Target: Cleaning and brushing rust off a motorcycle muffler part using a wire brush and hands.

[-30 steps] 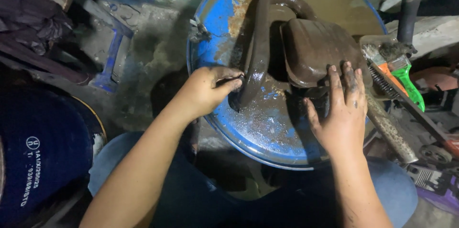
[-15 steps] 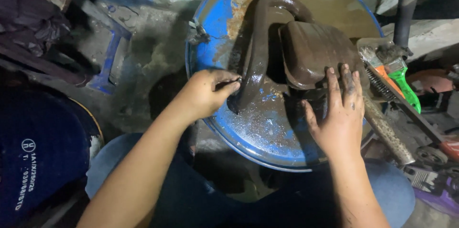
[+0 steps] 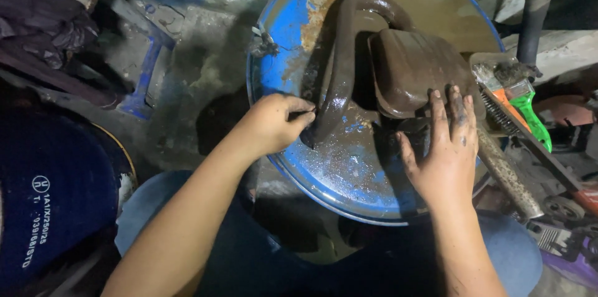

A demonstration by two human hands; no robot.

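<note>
A rusty brown metal part (image 3: 398, 66) with a curved pipe-like arm (image 3: 339, 79) lies on top of a blue drum lid (image 3: 299, 48). My left hand (image 3: 271, 124) pinches something small and dark against the lower end of the curved arm; what it is cannot be made out. My right hand (image 3: 445, 147), smeared with grime, rests flat with fingers spread on the lower right edge of the part, pressing it onto the lid.
A brush with a green and orange handle (image 3: 526, 107) and a wire brush (image 3: 498, 116) lie right of the drum. Metal tools and parts (image 3: 560, 210) crowd the far right. A dark blue drum (image 3: 50, 210) stands at the left; dark cloth (image 3: 43, 29) lies upper left.
Almost nothing differs. Both hands stay on the metal part, with only slight shifts of the left fingers at the arm's end.
</note>
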